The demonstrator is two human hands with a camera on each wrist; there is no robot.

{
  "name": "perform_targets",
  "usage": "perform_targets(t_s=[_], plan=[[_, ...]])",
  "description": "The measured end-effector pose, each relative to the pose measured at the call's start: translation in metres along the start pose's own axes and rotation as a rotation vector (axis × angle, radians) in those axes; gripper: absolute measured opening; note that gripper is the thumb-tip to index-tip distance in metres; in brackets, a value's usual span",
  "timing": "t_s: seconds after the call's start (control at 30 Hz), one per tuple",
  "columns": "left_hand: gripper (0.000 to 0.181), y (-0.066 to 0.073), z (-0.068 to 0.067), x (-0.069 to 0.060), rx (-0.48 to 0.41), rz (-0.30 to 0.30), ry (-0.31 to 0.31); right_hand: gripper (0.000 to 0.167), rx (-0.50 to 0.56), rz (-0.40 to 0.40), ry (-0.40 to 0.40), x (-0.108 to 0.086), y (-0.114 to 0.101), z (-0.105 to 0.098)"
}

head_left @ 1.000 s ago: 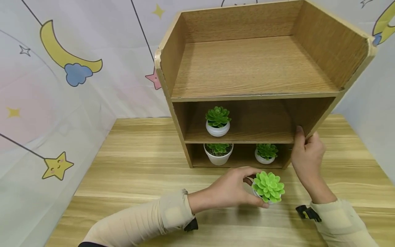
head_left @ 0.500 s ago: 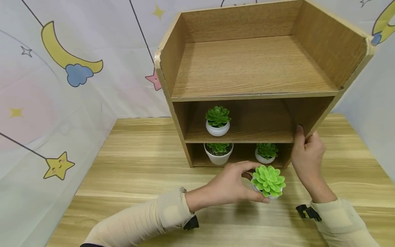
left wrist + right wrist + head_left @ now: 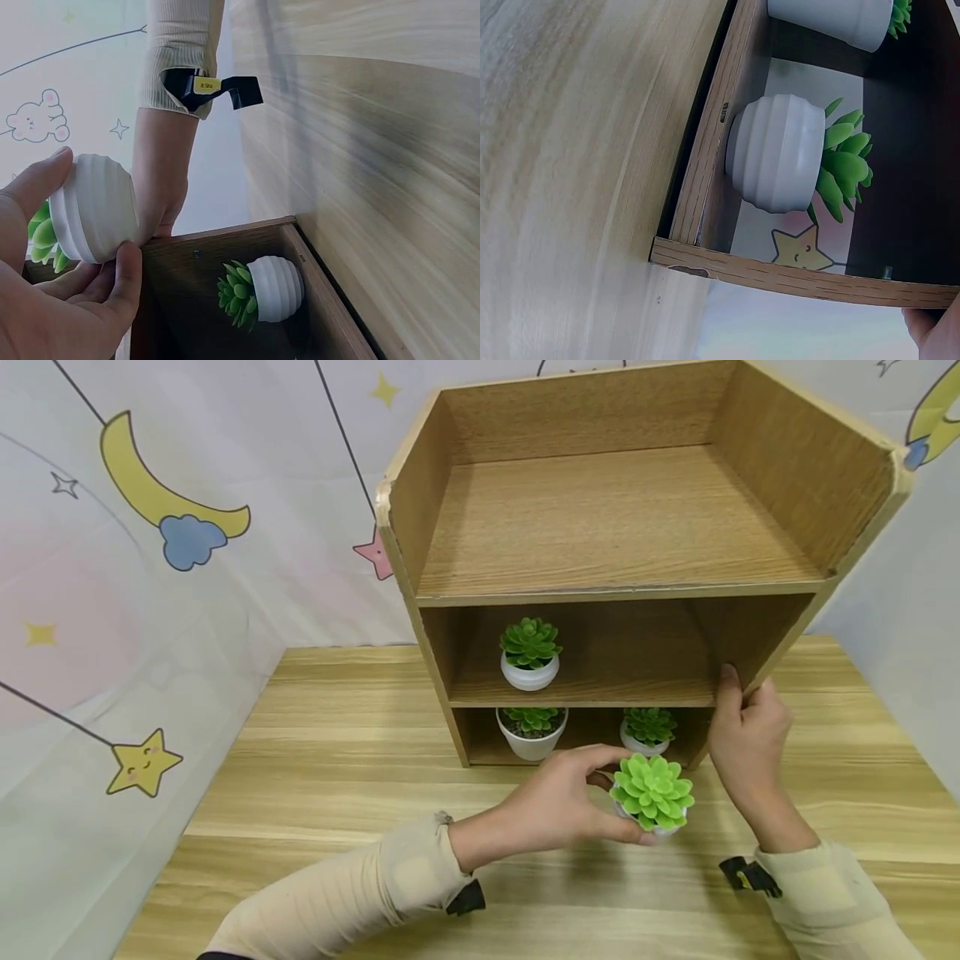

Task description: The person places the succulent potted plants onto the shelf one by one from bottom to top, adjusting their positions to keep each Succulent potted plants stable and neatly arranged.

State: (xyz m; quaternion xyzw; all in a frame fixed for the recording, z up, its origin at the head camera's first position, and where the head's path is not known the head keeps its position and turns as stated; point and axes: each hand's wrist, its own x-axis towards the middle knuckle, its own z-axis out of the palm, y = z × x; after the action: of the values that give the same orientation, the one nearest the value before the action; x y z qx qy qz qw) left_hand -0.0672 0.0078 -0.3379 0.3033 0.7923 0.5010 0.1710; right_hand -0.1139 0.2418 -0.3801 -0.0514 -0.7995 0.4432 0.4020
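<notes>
My left hand holds a small potted succulent between thumb and fingers, in front of the wooden shelf and above the table. Its ribbed white pot is pinched from both sides in the left wrist view, and bright green leaves face up to the head camera. On the shelf's right side panel my right hand grips the front edge, thumb on the inner face. The other fingers are mostly hidden behind the panel. In the right wrist view only a bit of that hand shows.
One succulent stands at the left of the middle tier. In the bottom tier are a larger potted succulent on the left and a small one on the right. A printed cloth hangs behind the wood-grain table.
My left hand has risen slightly in the head view with the succulent, toward the bottom tier. The right hand keeps its place on the side panel.
</notes>
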Motion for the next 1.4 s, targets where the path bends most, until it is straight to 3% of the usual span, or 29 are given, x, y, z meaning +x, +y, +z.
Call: perform_targets(t_s=[0.9,1.17,1.4], plan=[[0.078,0.007,-0.004,0.006,0.048,-0.004,0.015,0.037,-0.013,0.012,0.030,-0.001,0.001,-0.003],[0.078,0.011,-0.004,0.008,0.030,-0.007,0.027,0.035,0.007,0.012,-0.023,-0.001,-0.001,-0.002],[0.078,0.013,-0.007,0.011,0.029,0.004,0.047,0.035,0.016,0.008,-0.003,-0.001,-0.002,0.000]])
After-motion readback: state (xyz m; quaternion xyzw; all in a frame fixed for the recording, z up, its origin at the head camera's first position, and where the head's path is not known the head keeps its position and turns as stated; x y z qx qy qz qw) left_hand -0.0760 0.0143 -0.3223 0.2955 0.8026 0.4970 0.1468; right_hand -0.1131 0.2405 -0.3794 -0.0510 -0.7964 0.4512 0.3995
